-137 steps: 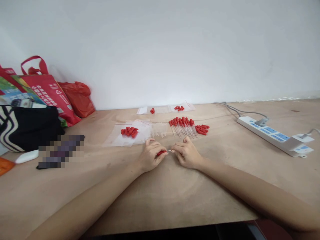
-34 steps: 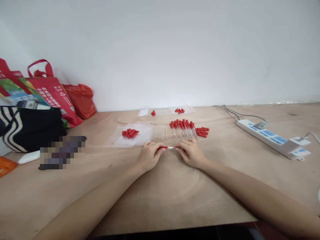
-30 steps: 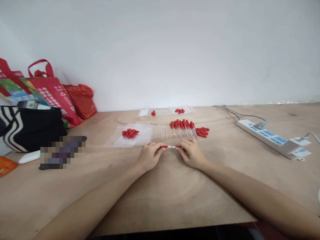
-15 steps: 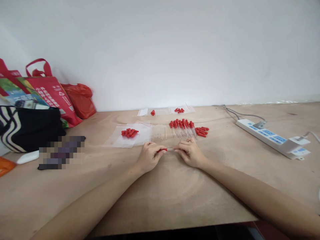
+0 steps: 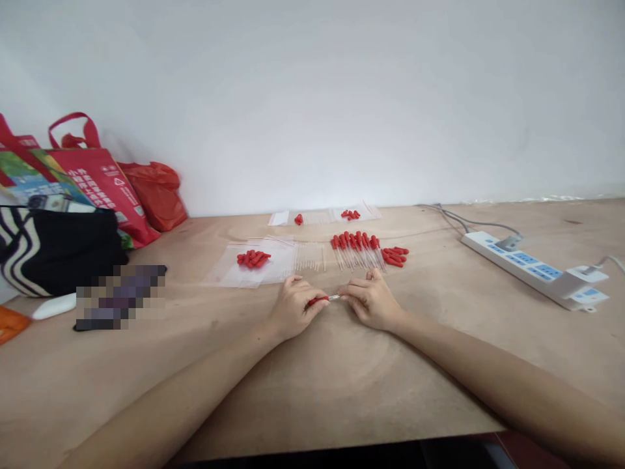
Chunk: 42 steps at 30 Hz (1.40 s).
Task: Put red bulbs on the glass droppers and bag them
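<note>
bright even light, soft shadows, edges warped

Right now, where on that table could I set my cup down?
Bare wood lies between the right hand and the power strip, and along the near table edge. Crowded: the droppers and clear bags ahead.

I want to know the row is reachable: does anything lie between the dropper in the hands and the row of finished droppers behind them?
Nothing visible: bare table separates the dropper from the row of finished droppers.

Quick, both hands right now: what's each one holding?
Left hand: closed, pinching the red bulb.
Right hand: closed, pinching the clear tube that meets the bulb.
</note>
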Each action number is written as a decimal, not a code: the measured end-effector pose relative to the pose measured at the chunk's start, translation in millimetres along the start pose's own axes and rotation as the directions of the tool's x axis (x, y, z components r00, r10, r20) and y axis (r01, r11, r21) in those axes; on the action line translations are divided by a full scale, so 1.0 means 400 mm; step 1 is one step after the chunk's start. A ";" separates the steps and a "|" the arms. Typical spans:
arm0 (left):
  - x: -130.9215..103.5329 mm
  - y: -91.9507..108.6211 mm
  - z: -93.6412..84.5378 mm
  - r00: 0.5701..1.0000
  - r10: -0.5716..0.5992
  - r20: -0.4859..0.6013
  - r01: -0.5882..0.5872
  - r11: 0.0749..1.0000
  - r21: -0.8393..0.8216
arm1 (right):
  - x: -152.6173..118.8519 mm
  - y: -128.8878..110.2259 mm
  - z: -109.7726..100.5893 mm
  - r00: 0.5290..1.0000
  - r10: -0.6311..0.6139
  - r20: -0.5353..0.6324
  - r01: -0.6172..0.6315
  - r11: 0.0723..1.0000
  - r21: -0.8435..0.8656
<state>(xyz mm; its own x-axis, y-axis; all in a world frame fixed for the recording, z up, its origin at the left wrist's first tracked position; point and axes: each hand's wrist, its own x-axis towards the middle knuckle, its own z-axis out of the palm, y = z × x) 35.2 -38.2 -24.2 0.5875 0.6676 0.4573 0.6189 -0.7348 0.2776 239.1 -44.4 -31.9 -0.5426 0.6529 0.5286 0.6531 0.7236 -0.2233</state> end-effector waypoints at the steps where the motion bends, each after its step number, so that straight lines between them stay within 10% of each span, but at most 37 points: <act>1: 0.000 0.001 0.000 1.000 0.003 -0.005 -0.003 1.000 0.002 | 0.000 -0.002 0.001 1.000 -0.002 -0.001 0.002 1.000 0.003; 21: 0.007 0.010 0.000 0.998 0.068 0.018 -0.069 0.997 0.042 | 0.017 -0.026 0.002 0.990 0.058 0.125 -0.074 0.988 0.132; 29: 0.016 -0.035 -0.026 0.995 0.094 -0.026 -0.091 0.991 0.102 | 0.043 -0.028 -0.026 0.983 -0.030 0.183 0.057 0.988 -0.141; 33: 0.017 -0.060 -0.050 0.965 -0.095 -0.245 0.153 0.961 0.231 | 0.081 0.000 -0.028 0.982 0.151 0.116 -0.132 0.978 -0.160; 37: 0.015 -0.117 -0.073 0.836 -0.382 -0.393 0.519 0.784 0.341 | 0.153 0.042 0.000 0.874 0.487 0.005 -0.485 0.871 -0.083; 42: 0.005 -0.176 -0.095 0.764 -0.487 -0.423 0.642 0.642 0.420 | 0.231 0.064 0.067 0.780 0.624 -0.052 -0.619 0.756 -0.211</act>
<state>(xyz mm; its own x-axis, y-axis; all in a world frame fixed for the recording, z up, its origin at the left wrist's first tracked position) -27.1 10.6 -10.5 -0.0733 0.8171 0.5718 0.9931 0.0073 0.1169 191.6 40.5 -10.9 0.0122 0.9490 0.3151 0.9416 0.0952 -0.3230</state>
